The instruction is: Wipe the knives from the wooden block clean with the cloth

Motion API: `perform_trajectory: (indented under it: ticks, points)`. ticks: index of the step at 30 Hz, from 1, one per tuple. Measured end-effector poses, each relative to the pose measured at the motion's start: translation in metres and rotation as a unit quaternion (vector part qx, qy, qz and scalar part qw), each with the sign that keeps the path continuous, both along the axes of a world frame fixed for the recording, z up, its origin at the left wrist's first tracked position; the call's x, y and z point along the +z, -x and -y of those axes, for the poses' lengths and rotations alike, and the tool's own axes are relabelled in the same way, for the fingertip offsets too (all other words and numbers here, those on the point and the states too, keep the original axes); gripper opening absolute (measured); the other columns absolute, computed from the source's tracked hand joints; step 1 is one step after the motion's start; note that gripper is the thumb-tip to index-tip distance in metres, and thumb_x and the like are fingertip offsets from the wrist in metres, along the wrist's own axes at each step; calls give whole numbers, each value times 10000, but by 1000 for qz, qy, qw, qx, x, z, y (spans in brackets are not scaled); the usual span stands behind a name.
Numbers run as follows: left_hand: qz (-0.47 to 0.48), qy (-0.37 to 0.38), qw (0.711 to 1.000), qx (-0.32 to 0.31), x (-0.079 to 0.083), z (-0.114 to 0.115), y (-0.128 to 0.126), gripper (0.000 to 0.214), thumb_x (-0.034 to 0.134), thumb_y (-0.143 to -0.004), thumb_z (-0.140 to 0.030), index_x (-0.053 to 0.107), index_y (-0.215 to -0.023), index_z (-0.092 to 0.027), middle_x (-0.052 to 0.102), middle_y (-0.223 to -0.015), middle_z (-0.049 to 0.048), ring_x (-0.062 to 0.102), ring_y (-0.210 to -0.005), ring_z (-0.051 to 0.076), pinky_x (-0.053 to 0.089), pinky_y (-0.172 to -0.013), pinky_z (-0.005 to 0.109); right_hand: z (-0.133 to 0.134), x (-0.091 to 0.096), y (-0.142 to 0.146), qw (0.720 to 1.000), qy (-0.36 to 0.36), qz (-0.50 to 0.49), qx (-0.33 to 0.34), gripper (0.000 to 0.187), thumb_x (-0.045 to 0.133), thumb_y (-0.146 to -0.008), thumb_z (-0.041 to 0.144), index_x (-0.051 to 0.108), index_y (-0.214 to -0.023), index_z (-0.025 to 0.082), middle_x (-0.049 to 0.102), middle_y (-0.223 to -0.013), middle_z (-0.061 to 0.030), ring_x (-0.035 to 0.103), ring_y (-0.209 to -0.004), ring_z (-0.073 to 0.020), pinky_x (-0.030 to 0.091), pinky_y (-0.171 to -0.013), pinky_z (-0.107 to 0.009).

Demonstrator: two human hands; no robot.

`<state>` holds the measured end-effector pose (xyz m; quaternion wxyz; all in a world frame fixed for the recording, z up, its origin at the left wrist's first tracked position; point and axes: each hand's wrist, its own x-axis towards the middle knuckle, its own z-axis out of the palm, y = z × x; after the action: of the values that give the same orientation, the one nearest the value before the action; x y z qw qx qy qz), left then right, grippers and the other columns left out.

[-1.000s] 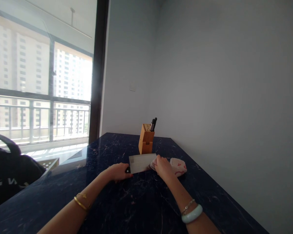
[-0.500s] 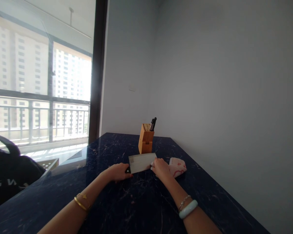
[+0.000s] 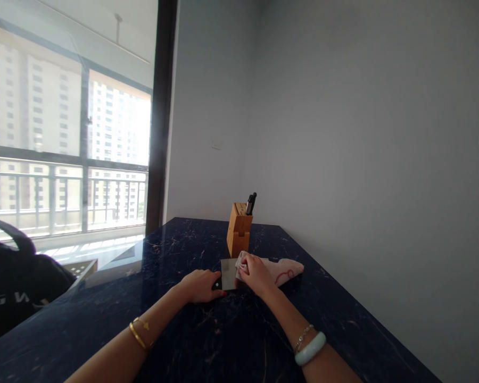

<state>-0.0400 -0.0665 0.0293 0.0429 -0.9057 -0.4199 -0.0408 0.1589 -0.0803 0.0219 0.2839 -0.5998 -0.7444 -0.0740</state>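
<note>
Cleaver (image 3: 228, 274) sat on dark blue marble counter (image 3: 219, 340), handle end in L hand (image 3: 199, 285), fingers curled shut round it. R hand (image 3: 253, 271) half-closed, gripping white cloth w/ pink marks (image 3: 281, 269) against blade. Wooden knife block (image 3: 238, 230) just beyond.

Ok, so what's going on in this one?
A person stands at a dark marble counter with both bare hands on a cleaver. The left hand is at its black handle, and the right hand presses a patterned cloth against the blade. A wooden knife block stands just beyond, with a knife handle sticking out.
</note>
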Motion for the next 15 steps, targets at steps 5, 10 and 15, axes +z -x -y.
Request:
perform_trajectory:
  ticks: [5, 10, 15]
  points:
    - [-12, -12, 1000, 10, -3, 0, 0, 568, 310, -762, -634, 541, -1038, -195, 654, -921, 132, 625, -827, 309, 459, -693, 380, 3, -5, 13, 992, 6, -36, 120, 147, 411, -856, 277, 529, -886, 193, 551, -934, -39, 508, -929, -153, 363, -819, -259]
    - [-12, -17, 1000, 1, -4, -1, -1, 574, 282, -770, -641, 543, -1013, -191, 656, -913, 133, 628, -816, 307, 464, -679, 380, -4, -8, 6, 999, 6, -25, 39, 239, 472, -763, 127, 481, -990, 200, 492, -1051, -54, 481, -987, -156, 353, -841, -254]
    - [-14, -18, 1000, -1, -3, -1, -1, 591, 271, -768, -650, 550, -1003, -186, 656, -901, 132, 631, -805, 301, 468, -671, 372, -7, -7, -7, 997, 42, 15, -55, 260, 406, -794, 139, 463, -1046, 167, 521, -1001, -86, 517, -911, -175, 361, -788, -269]
